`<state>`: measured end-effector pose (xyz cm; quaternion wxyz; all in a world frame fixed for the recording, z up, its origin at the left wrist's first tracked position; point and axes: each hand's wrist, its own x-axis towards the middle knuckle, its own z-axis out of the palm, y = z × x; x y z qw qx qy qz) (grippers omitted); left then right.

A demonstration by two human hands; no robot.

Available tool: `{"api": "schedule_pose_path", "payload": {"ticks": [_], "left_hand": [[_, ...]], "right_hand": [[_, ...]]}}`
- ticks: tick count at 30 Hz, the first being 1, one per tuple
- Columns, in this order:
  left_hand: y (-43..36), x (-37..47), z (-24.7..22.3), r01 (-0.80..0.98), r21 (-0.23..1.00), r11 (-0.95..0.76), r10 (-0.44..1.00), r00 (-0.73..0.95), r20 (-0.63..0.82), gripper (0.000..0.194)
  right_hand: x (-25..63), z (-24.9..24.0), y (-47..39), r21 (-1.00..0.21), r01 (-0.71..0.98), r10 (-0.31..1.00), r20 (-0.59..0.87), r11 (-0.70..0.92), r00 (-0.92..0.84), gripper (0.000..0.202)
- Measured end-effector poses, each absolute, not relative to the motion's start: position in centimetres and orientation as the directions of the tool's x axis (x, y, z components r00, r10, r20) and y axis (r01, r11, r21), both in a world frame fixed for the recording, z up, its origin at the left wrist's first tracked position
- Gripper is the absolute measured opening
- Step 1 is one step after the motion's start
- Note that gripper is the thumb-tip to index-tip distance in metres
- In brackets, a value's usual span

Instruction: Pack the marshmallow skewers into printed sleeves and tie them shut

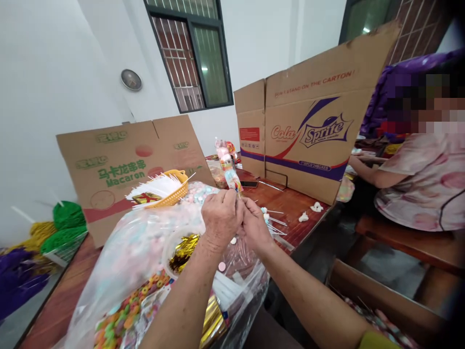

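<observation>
Basket (pixel 182 192): yellow, perforated; white sticks remain.
Foil strips (pixel 188 245): glossy gold, crinkled, loose.
Left hand (pixel 221 213): curled, pinching the wrapped skewer's base.
Wrapped skewer (pixel 229 170): above our hands; filled, base closure hidden.
Right hand (pixel 256 225): fingertips pinching alongside.
Stick sweets (pixel 266 216): unwrapped, on our table (pixel 292 206).

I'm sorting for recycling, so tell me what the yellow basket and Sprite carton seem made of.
Yellow basket: probably plastic, semi-matte, judging by its even colour and regular holes. Sprite carton: matte brown cardboard, likely corrugated, given its printed, creased panels.
</observation>
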<state>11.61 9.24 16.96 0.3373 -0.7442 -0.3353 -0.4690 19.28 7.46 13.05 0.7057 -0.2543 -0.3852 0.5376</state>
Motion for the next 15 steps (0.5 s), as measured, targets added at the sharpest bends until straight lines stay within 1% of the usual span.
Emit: {"api": "schedule_pose_path", "payload": {"ticks": [6, 11, 15], "left_hand": [[8.7, 10.2, 17.5, 0.84, -0.189, -0.509, 0.183, 0.32, 0.93, 0.012], [8.7, 8.7, 17.1, 0.867, -0.145, -0.476, 0.192, 0.263, 0.945, 0.012], [8.9, 7.1, 16.2, 0.878, -0.08, -0.473, 0.221, 0.206, 0.953, 0.012]], "right_hand": [[18.3, 13.4, 6.9, -0.752, -0.603, 0.96, 0.262, 0.267, 0.099, 0.03], [17.4, 13.6, 6.5, -0.787, -0.543, 0.949, 0.309, 0.293, 0.064, 0.033], [16.2, 13.4, 6.7, -0.801, -0.538, 0.955, 0.297, 0.261, 0.022, 0.033]]}}
